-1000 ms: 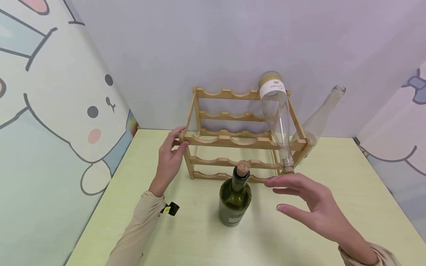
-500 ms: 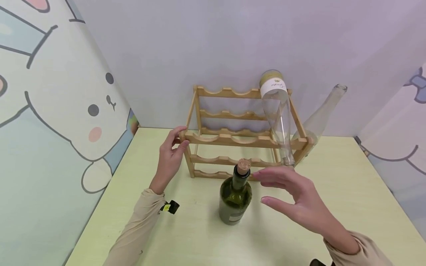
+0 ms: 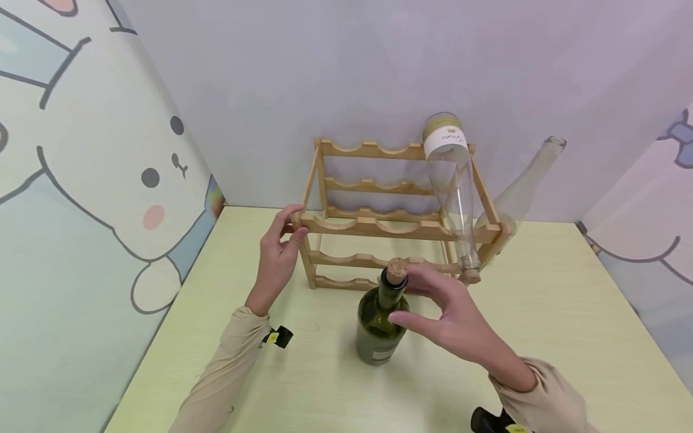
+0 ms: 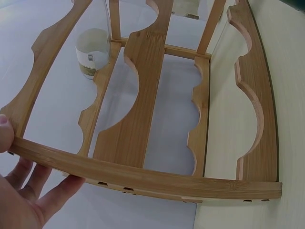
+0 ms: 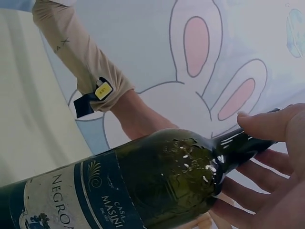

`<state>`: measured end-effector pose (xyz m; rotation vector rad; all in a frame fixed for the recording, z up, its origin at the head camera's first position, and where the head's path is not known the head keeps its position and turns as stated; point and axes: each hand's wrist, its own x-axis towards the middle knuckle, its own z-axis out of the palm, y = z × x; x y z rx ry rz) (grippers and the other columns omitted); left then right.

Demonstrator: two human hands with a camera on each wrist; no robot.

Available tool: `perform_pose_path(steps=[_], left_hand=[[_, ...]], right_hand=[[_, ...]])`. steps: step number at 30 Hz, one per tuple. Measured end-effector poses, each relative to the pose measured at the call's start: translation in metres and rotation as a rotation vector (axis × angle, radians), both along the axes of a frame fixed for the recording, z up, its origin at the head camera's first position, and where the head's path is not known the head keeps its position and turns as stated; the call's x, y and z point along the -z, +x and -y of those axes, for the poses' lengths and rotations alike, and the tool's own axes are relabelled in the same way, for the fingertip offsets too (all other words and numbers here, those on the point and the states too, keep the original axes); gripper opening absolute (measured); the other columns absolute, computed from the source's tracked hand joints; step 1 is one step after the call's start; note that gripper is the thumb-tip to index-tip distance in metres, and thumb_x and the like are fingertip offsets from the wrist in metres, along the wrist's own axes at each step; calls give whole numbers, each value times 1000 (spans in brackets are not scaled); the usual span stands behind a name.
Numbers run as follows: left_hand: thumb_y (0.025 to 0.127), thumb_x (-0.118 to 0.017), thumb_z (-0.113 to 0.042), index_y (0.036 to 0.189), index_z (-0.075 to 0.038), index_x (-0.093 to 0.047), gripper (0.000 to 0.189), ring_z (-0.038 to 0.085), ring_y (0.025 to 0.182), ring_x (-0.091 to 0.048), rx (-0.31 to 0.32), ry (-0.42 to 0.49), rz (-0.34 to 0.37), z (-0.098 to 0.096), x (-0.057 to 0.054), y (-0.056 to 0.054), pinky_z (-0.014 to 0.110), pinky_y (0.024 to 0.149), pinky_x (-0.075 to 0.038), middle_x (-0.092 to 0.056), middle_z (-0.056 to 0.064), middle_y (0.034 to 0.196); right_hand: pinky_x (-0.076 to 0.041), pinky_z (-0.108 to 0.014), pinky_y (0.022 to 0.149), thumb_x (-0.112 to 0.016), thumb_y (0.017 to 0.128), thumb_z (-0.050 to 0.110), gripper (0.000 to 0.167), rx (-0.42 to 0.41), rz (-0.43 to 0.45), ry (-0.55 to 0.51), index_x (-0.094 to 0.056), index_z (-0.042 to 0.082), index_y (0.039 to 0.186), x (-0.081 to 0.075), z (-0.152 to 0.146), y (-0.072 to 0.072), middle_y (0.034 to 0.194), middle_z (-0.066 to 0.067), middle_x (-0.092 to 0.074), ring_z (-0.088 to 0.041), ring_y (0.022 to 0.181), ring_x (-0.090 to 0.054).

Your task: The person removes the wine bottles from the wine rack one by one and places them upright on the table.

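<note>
Green glass wine bottle with a cork stopper stands upright on a pale yellow-green tabletop, just near of a light wooden three-tier rack. Its long axis is vertical, neck up, while the scalloped cradles behind it run near to far. It sits between a person's two hands, the right clearly the nearer one: the right hand comes in from the right at the neck, thumb on the near side and fingers reaching past the far side, held loosely spread rather than closed; whether skin meets glass cannot be told. Farther back and to the left, the left hand grips the rack's near left upper corner, thumb above the rail, fingers below. At the right of the top tier, a clear glass bottle with a white label lies with its corked neck toward the near side, base far. Another clear glass bottle, open-mouthed, stands beyond the rack's right side. A plain lilac wall backs the scene; a cartoon rabbit mural fills the left.
</note>
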<state>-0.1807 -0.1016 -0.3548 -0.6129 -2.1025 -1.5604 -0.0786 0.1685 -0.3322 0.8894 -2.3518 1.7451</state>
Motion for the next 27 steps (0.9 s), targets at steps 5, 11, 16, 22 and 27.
perform_pose_path(steps=[5,11,16,22,27], left_hand=[[92,-55,4,126,5,-50,35,19,82,-54,14,5,-10,0,1,-1,40,53,-53,-55,18,95],[91,-56,5,126,5,-50,36,20,82,-54,4,11,-18,-1,2,-2,27,52,-51,-54,17,94],[92,-56,3,127,5,-50,35,20,83,-55,6,9,-10,-2,2,-3,35,54,-53,-54,17,93],[92,-56,2,126,5,-51,35,21,83,-55,0,10,-6,-3,2,-2,44,55,-53,-55,18,95],[91,-57,3,126,4,-52,35,20,83,-55,-13,14,-5,-1,1,-2,44,54,-53,-55,17,94]], right_hand=[[-50,-34,91,-69,81,-6,45,-28,-38,-36,-57,9,122,6,9,-5,113,-4,-65,-25,106,-61],[-50,-32,89,-70,79,-10,49,-29,-119,-62,-55,6,123,8,14,-5,113,-11,-64,-27,103,-61],[-51,-31,87,-71,76,-13,52,-5,-129,-85,-55,5,123,7,16,-3,109,-14,-64,-26,99,-63],[-53,-29,83,-72,74,-14,52,13,-173,-99,-56,3,121,7,17,-3,105,-12,-66,-25,96,-64],[-53,-28,82,-72,73,-15,51,-4,-214,-126,-57,-1,119,9,17,-3,103,-14,-65,-25,94,-64]])
